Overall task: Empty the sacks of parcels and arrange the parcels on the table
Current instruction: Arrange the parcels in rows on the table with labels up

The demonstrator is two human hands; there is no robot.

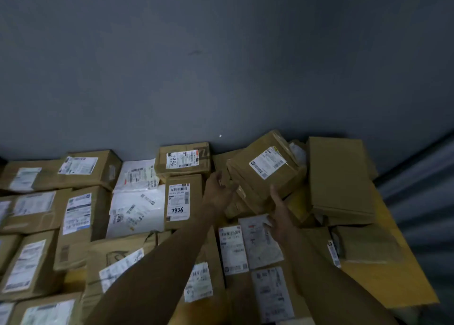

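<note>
brown cardboard parcel point(267, 177), white label point(266, 163) up, tilted; my right hand point(280, 212) grips its near corner, left hand point(219, 190) half-open beside it, empty.

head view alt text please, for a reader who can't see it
Two bare hands handle a tilted cardboard parcel above a table packed with labelled parcels: the right hand grips its near edge, and the left hand is at its left end. One box is marked 7936, and a grey wall rises behind.
</note>
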